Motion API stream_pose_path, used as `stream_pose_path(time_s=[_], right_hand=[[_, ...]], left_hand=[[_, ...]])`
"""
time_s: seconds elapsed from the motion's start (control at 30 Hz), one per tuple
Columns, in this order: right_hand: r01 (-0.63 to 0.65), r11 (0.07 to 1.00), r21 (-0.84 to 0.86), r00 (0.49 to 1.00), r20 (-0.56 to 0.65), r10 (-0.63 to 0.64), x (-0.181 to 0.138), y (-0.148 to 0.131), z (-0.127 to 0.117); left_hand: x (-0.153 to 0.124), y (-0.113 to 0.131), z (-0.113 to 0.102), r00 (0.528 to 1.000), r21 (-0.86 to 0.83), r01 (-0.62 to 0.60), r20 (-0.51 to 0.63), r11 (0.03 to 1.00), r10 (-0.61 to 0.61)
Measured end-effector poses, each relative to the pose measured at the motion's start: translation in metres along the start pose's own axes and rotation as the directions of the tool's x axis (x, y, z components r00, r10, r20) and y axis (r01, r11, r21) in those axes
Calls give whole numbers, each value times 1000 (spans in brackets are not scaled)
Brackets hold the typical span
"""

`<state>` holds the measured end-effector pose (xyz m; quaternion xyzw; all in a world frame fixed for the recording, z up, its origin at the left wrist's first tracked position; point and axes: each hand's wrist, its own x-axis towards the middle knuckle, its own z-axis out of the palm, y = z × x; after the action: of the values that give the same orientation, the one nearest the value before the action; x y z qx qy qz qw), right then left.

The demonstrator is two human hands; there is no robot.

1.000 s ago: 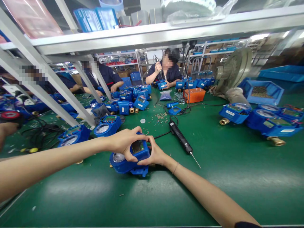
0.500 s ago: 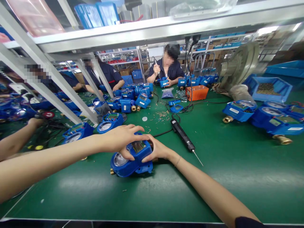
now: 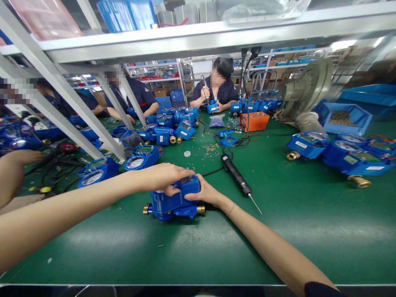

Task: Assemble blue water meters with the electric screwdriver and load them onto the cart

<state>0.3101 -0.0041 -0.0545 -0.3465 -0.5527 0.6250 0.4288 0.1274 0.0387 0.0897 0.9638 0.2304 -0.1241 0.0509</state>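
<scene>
Both my hands are closed around a blue water meter [image 3: 168, 203] with brass threaded ends, standing on the green bench [image 3: 247, 251]. My left hand [image 3: 163, 178] lies over its top, thumb on the near side. My right hand [image 3: 206, 191] grips the right end of the housing, thumb along the front. The meter's dial is mostly hidden behind my left hand and the housing. Beyond my right hand lies a black electric screwdriver [image 3: 236, 175], its bit pointing towards me. Loose screws [image 3: 210, 149] are scattered behind it, near a small white disc [image 3: 187, 154].
Open meters [image 3: 98, 171] sit to the left, and more meters [image 3: 355, 154] to the right. A blue bin [image 3: 346, 119] of small parts and an orange box [image 3: 255, 121] are farther back. A metal shelf [image 3: 198, 41] spans overhead. A co-worker [image 3: 216, 88] sits opposite; another person's arm [image 3: 15, 173] is at left.
The meter has tilted from showing its dial face to standing more level, so both brass ends now show. Both hands have stayed on it. The arm at left has shifted.
</scene>
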Motion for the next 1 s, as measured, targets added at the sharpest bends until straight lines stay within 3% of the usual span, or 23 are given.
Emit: stream_pose_path(time_s=[0.2,0.4,0.53,0.7,0.8,1.0], right_hand=[[6,1000,-2,1000,-1,-6,2,2,1],[-25,1000,-17,999,-26,25,1,1,2],[-76,995,67,992,-93,82,1,-4,7],[-128,987,100,978,-154,142,0,-9,11],[-164,980,115,971,-157,181,-1,-12,12],[-183,976,114,963,-179,202,-1,-14,12]], left_hand=[[4,5,-8,999,62,21,25,998,-22],[1,21,2,994,169,109,8,980,-112],[-2,18,7,975,81,214,-83,974,-207],[-15,0,10,965,-182,152,-186,971,-186],[-34,-7,24,933,-275,189,-248,943,-259],[-64,1,78,871,-396,276,-283,876,-402]])
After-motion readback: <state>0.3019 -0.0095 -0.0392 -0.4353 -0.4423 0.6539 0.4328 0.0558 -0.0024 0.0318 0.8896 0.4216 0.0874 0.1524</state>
